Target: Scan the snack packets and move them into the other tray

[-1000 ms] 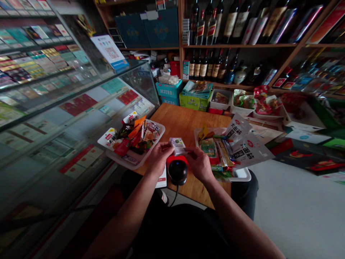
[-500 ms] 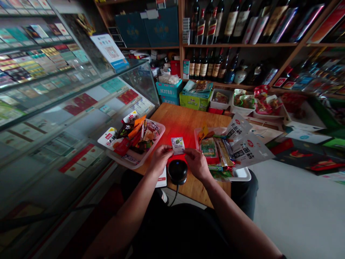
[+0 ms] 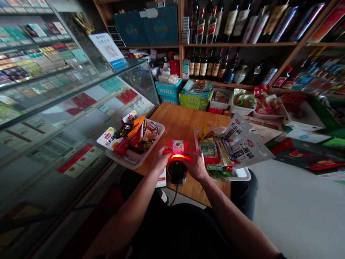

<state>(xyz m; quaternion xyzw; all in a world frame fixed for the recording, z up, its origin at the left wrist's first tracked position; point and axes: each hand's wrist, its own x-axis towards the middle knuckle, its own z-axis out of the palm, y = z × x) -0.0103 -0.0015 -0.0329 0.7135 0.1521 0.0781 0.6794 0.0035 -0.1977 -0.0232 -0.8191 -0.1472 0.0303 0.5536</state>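
Observation:
A small white packet [image 3: 178,146] with a printed green and purple label is held between both hands over the wooden table. My left hand [image 3: 162,158] pinches its left edge, and my right hand [image 3: 194,163] grips its lower right side. Just below the packet stands a black barcode scanner [image 3: 177,171] with a cable. Its bright red light shines on the packet's lower edge and on my fingertips. Left of my hands is a white basket [image 3: 134,165] of snack packets. Another white basket [image 3: 244,174] of snacks stands on the right.
The wooden table [image 3: 185,117] lies under everything. A glass display case [image 3: 102,81] flanks it on the left. Behind are a teal carton [image 3: 168,88], a green carton [image 3: 194,102] and shelves of bottles [image 3: 204,68]. Large grey snack bags [image 3: 250,147] jut from the right basket.
The packet has come slightly lower and closer to the scanner, both hands moving with it. The red light now glows brightly along the packet's lower edge and the fingers.

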